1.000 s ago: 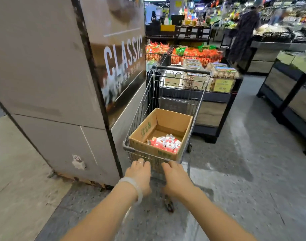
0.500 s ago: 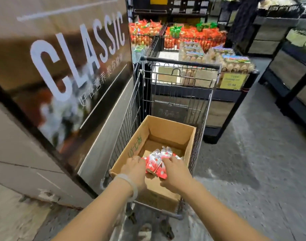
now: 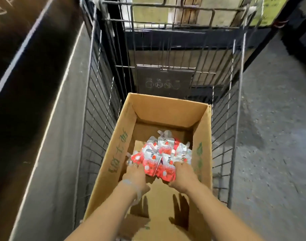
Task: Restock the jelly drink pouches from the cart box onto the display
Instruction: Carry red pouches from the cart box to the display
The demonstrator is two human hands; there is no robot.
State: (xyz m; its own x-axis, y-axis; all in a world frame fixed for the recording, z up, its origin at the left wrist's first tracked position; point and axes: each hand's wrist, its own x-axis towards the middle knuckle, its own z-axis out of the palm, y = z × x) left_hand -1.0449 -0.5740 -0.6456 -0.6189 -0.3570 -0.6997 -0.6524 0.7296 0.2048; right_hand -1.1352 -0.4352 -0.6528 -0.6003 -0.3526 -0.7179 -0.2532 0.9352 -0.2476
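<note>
Grey speckled shop floor (image 3: 274, 153) surrounds a wire cart (image 3: 103, 94) carrying an open cardboard box (image 3: 114, 153). Inside the box lies a heap of red-and-white jelly drink pouches (image 3: 163, 150). The left hand (image 3: 135, 173) and right hand (image 3: 182, 173) flank the heap's near edge, fingers curled onto the pouches.
</note>
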